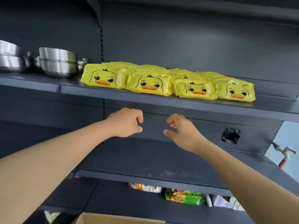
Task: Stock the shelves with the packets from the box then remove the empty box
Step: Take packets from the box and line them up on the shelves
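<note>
Several yellow packets with a duck face (168, 81) lie in rows on the dark upper shelf (161, 102). Below the shelf's front edge, my left hand (126, 122) and my right hand (181, 131) hang side by side in the air. The fingers of both are loosely curled and hold nothing. A corner of the cardboard box (116, 219) shows at the bottom edge of the view, its inside hidden.
Steel pots (57, 62) stand at the left end of the upper shelf. The middle shelf (153, 173) lies beneath my hands. Green and orange packets (182, 196) sit on a lower shelf. A tap (284, 152) sticks out at the right.
</note>
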`<control>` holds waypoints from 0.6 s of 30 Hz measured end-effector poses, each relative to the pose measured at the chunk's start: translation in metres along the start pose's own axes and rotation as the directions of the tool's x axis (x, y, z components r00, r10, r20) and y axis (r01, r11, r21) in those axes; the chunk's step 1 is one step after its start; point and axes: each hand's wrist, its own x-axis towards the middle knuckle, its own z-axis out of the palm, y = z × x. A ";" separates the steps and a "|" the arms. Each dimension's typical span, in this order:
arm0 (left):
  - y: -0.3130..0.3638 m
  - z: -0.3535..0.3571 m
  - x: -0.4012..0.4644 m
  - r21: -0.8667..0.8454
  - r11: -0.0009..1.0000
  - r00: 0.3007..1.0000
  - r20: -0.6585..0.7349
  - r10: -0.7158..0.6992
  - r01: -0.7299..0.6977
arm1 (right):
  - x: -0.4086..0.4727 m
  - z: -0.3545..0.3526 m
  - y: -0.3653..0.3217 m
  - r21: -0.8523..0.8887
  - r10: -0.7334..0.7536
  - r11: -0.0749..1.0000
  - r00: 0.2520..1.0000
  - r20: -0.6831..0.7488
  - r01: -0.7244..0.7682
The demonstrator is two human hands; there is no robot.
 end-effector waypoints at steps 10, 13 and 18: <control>-0.107 0.113 -0.077 -0.095 0.962 0.937 0.269 -0.224 0.257 | -0.048 0.150 -0.014 -0.010 0.087 0.996 0.921 0.379 -0.090; -0.134 0.156 -0.094 -0.091 0.940 0.902 0.326 -0.284 0.329 | -0.061 0.197 -0.001 0.004 0.088 0.995 0.876 0.474 -0.102; -0.174 0.233 -0.126 -0.069 0.884 0.806 0.448 -0.387 0.463 | -0.092 0.274 0.037 0.012 0.124 0.986 0.775 0.620 -0.167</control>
